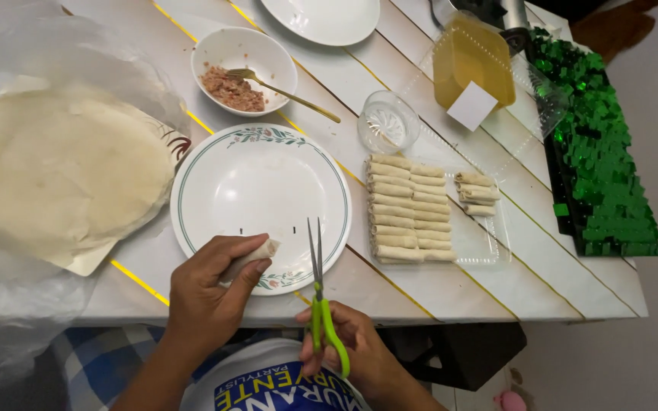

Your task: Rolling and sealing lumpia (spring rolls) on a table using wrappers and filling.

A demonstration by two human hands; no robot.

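the left hand (211, 293) was curled shut around a thin rolled wrapper (257, 253), only the roll's tip poking out past the thumb over the near rim of the white plate (260, 194). the right hand (344, 346) had its fingers through the green handles of the scissors (317, 293), blades nearly closed and pointing up, just beside that roll's end. risk here: blades sat close to the left thumb, so a hurried snip could nick it. squeezing the soft roll too hard could split it and push filling out. a cut piece could drop off the plate's edge onto the table (436, 297) rather than landing by the tray of finished rolls (413, 209).
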